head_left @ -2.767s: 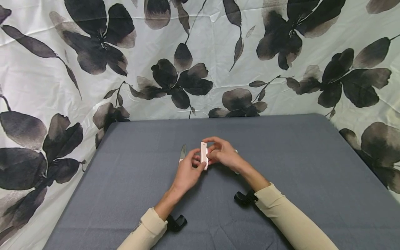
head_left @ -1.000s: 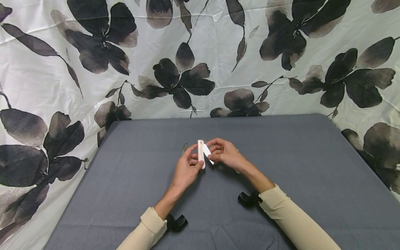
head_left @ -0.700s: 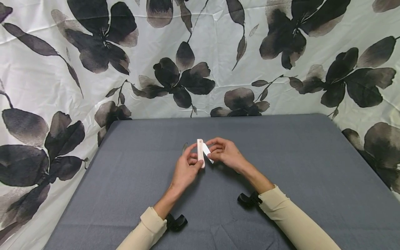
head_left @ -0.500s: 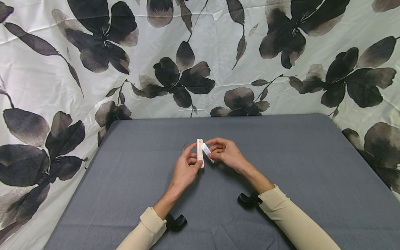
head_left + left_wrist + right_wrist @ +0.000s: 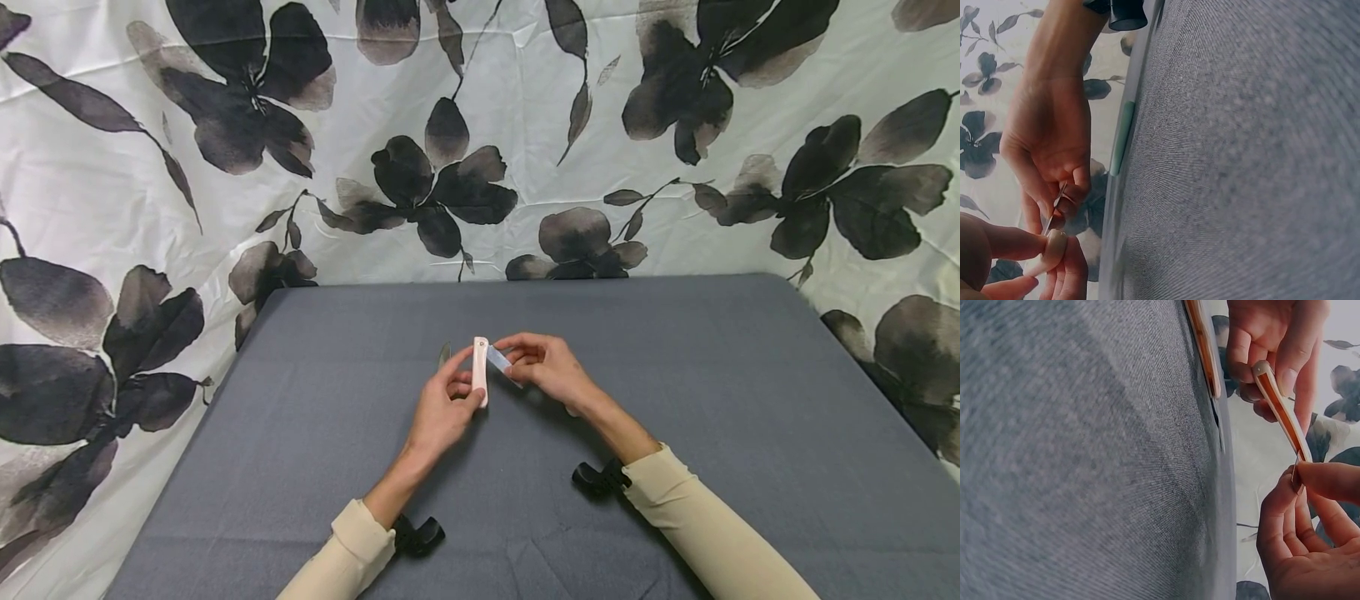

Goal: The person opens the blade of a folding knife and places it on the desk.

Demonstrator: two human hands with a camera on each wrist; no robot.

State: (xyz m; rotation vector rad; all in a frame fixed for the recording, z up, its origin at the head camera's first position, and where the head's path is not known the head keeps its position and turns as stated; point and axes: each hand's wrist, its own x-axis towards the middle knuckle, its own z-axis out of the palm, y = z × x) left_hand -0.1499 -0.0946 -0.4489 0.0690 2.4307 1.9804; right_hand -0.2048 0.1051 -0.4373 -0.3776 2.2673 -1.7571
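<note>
Held above the table in the head view is a folding knife with a pale pink handle [image 5: 481, 372], its blade [image 5: 498, 360] swung partly out to the right. My left hand [image 5: 441, 408] grips the handle between thumb and fingers. My right hand [image 5: 553, 372] pinches the blade between thumb and fingers; in the right wrist view the blade [image 5: 1297, 472] is mostly covered by those fingertips. The handle [image 5: 1282, 411] shows an orange-tinted slot there. In the left wrist view the blade [image 5: 1055, 209] appears edge-on between both hands.
On the grey table [image 5: 300, 467], a second knife's blade [image 5: 445, 353] shows behind my left hand; its handle [image 5: 1205, 350] appears in the right wrist view. A green, slim object [image 5: 1123, 139] lies on the table near the right hand. Floral cloth [image 5: 555, 100] hangs behind.
The blade was folded against the handle at first. My right hand has swung it out to the right, slightly wider over the last second. The left hand kept its grip on the handle.
</note>
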